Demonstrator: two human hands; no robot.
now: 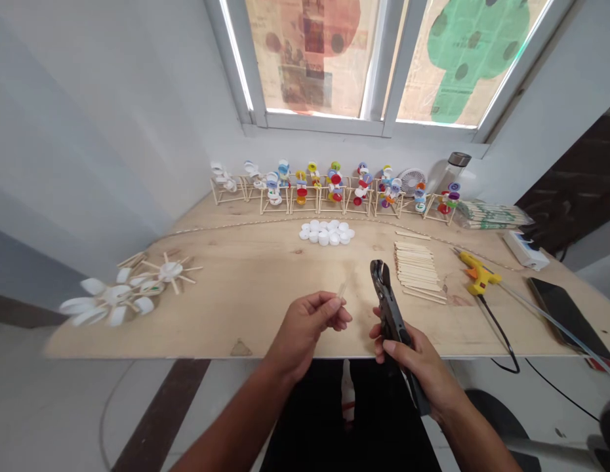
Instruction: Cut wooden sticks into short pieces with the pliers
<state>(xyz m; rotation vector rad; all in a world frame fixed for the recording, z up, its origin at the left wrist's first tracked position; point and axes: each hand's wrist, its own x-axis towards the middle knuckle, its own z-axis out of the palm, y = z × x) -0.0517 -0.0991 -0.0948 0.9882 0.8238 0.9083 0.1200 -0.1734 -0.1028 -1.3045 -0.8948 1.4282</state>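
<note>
My left hand [317,324] is closed, pinching a short, thin, pale stick [342,288] that points up from the fingertips. My right hand [416,367] is wrapped round the handles of black hand shears [394,314], their curved jaws raised just right of the stick. The shears and the stick are apart. Beyond my hands sits a cluster of white bottle caps [325,233]. To the right of the shears lies a pile of flat wooden sticks [417,267].
Stick frames bearing coloured cap wheels [336,187] line the back. A white cap wheel [113,296] and a spoked hub [171,271] lie left. Rightward are a yellow glue gun [477,272], a phone [568,314], a power strip [526,250], a fan [412,181] and a bottle [452,174].
</note>
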